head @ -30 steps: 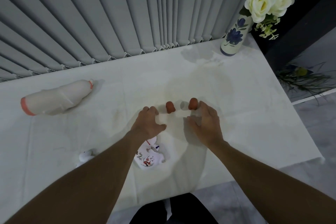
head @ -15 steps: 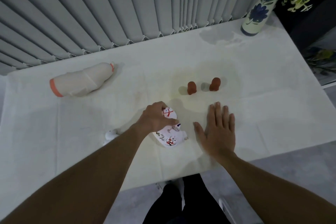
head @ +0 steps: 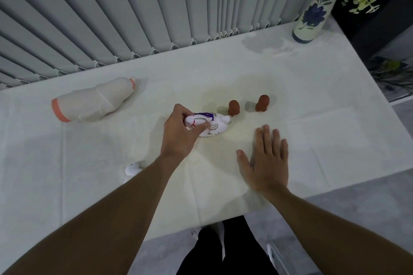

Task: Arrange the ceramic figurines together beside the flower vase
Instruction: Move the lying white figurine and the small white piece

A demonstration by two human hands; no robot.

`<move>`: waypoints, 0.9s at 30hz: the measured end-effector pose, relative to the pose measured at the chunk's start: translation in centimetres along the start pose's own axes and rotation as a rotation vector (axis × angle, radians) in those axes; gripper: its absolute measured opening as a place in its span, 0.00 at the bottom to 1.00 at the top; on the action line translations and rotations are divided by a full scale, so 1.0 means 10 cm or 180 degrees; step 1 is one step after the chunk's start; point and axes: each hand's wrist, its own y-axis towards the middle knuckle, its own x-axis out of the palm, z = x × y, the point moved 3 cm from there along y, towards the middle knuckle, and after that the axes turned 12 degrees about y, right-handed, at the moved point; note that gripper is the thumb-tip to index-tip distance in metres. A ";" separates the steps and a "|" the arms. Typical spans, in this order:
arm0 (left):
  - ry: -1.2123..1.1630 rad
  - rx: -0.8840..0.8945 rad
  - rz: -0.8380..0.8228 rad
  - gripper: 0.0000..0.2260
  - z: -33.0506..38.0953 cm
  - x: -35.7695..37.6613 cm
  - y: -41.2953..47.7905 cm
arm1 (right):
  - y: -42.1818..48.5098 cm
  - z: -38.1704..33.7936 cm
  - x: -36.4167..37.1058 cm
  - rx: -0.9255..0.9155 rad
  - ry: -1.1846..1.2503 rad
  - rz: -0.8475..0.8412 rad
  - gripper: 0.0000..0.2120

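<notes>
My left hand (head: 178, 134) grips a white painted ceramic figurine (head: 212, 126) with red and purple markings, held just left of two small brown figurines. One brown figurine (head: 233, 107) almost touches the white one's tip; the other brown figurine (head: 262, 102) stands a little to its right. My right hand (head: 266, 159) lies flat and open on the tablecloth, below the brown pair. A small white figurine (head: 132, 168) peeks out beside my left forearm, partly hidden. The flower vase (head: 312, 18), cream with blue flowers and white roses, stands at the table's far right corner.
A large pale bottle-shaped piece with orange bands (head: 93, 102) lies on its side at the left. The white-clothed table (head: 312, 100) ends at grey vertical blinds (head: 134, 11) behind and drops to the floor on the right and near sides.
My left hand came back to the painted white figurine, closed on it and carried it forward and right, up to the brown pair. My right hand drew back and flattened on the cloth.
</notes>
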 end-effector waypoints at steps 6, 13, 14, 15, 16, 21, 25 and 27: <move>0.0149 0.0119 -0.0203 0.21 -0.06 0.01 0.02 | 0.00 -0.01 0.00 0.0004 -0.0046 -0.0031 0.41; 0.0649 -0.0027 -0.0636 0.36 -0.25 -0.19 -0.13 | -0.15 -0.18 0.00 -0.0545 0.0335 -0.0181 0.38; 0.0855 -0.0019 -0.0578 0.35 -0.30 -0.26 -0.18 | -0.22 -0.26 0.03 -0.0735 0.0396 -0.0165 0.37; 0.1092 -0.0038 -0.0506 0.33 -0.36 -0.34 -0.23 | -0.29 -0.35 0.07 -0.0906 0.0442 -0.0146 0.35; 0.1329 -0.0095 -0.0427 0.32 -0.42 -0.43 -0.28 | -0.36 -0.45 0.13 -0.1053 0.0484 -0.0138 0.34; 0.2123 -0.0710 -0.0450 0.34 -0.78 -0.81 -0.51 | -0.52 -1.01 0.39 -0.1593 0.0491 -0.0412 0.35; 0.2157 -0.1190 -0.0800 0.39 -1.12 -0.95 -0.67 | -0.53 -1.17 0.53 -0.1534 0.0075 -0.0578 0.38; 0.1878 -0.1278 -0.0886 0.35 -1.27 -0.96 -0.74 | -0.53 -1.16 0.56 -0.1514 0.0004 -0.0557 0.38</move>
